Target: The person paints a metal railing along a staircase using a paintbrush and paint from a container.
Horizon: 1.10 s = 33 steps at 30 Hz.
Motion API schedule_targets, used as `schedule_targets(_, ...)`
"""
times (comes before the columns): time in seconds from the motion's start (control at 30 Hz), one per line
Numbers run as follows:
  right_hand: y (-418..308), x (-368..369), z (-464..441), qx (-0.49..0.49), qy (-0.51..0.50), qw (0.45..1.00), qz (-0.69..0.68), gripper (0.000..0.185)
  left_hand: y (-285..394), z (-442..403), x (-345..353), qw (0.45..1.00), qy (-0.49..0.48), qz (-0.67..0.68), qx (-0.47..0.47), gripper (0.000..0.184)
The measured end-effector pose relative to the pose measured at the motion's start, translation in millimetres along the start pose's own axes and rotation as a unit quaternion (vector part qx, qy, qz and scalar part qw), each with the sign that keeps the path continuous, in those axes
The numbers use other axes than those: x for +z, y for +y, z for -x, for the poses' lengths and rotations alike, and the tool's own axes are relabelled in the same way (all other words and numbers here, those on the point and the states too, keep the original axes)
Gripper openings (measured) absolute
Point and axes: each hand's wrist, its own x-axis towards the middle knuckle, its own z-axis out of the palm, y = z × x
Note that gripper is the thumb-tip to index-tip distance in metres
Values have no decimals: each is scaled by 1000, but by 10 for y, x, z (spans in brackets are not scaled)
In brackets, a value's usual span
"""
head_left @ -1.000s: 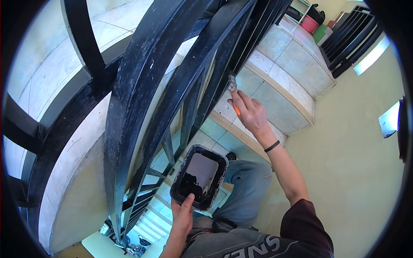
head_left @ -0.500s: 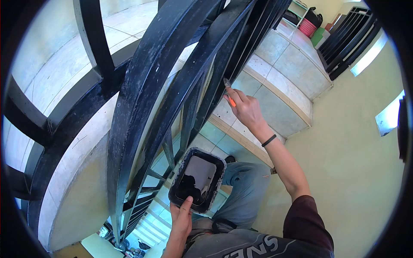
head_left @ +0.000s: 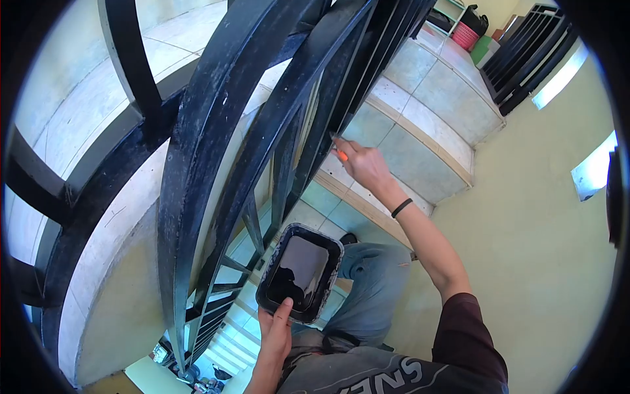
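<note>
My left hand (head_left: 276, 328) grips the near edge of a black rectangular tray (head_left: 263, 289), its thumb over the rim. Dark, shiny liquid (head_left: 303, 262) lies in the tray. My right hand (head_left: 361, 164) is closed round a paintbrush with an orange handle (head_left: 342, 156). The brush's tip is at a dark metal bar of the railing (head_left: 321, 141), mostly hidden by my fingers and the bars. Scuffs and light specks mark the broad curved handrail (head_left: 197, 131) to the left.
Tiled stairs (head_left: 420, 148) rise to the upper right beside a pale yellow wall (head_left: 512, 262). A pink basket (head_left: 464, 37) and a black gate (head_left: 525, 59) stand at the top. Below the railing, more steps (head_left: 230, 351) lead down.
My right hand has moved down and left along the railing with the brush. My left hand still holds the tray in nearly the same place.
</note>
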Motion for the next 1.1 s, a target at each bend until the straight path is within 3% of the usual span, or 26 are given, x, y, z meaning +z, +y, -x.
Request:
schedule_targets(0.07, -48, -129, -99, -18, 20, 999, 37, 32, -11, -7, -9, 1000, 4, 2, 2, 60)
schedule_targets(0.27, -291, 392, 436, -72, -67, 989, 114, 35, 10, 12, -34, 1000, -1, -1, -15, 62)
schedule_targets(0.37, -322, 579, 558, -59, -88, 993, 56, 36, 13, 25, -49, 1000, 6, -3, -11, 62)
schedule_targets(0.47, -349, 429, 460, -52, -36, 996, 62, 35, 25, 15, -52, 1000, 3, -3, -15, 63)
schedule_targets(0.67, -375, 609, 610, -58, -128, 989, 48, 33, 32, 8, 18, 1000, -18, 0, -8, 64)
schedule_targets(0.77, -399, 511, 537, -37, -91, 993, 64, 33, 31, 34, 18, 1000, -13, -16, -8, 65)
schedule_targets(1.1, -348, 736, 638, -38, -127, 991, 33, 33, 69, 28, 27, 1000, -15, -8, -15, 62)
